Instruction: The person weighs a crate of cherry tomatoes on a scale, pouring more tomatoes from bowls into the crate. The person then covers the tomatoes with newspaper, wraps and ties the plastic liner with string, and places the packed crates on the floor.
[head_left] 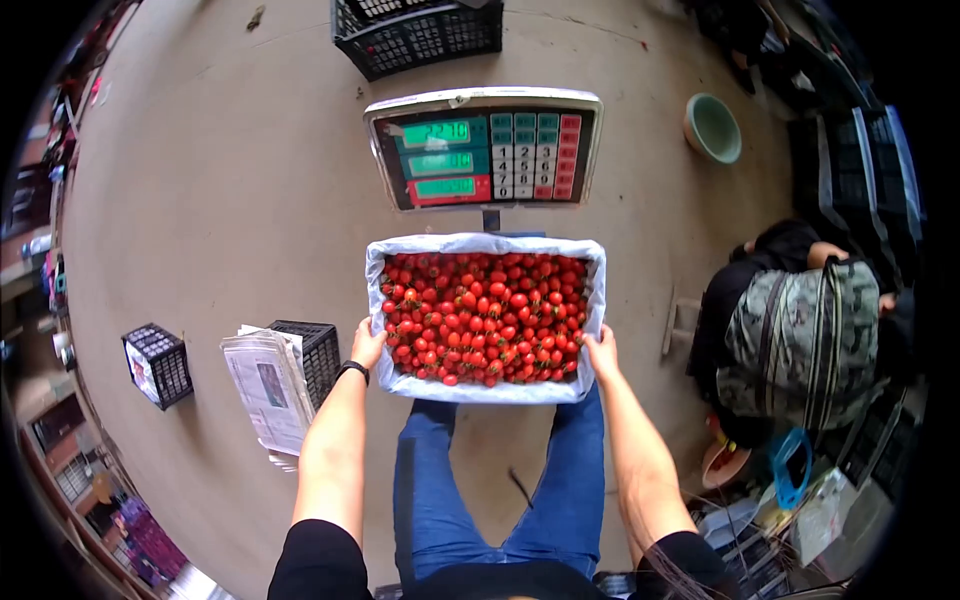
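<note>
Between my hands is a crate lined with pale sheeting and filled with small red cherry tomatoes. My left hand grips its left side near the front corner; a dark band circles that wrist. On the opposite side, my right hand holds the crate near its front right corner. Just beyond it stands a digital scale display with lit green readouts and a keypad. The crate hides whatever is under it, so I cannot tell whether it rests on the scale platform.
Newspapers lie against a black crate at left, with a smaller black crate farther out. Another black crate stands beyond the scale. At right are a green basin and a person in a camouflage top, bent over.
</note>
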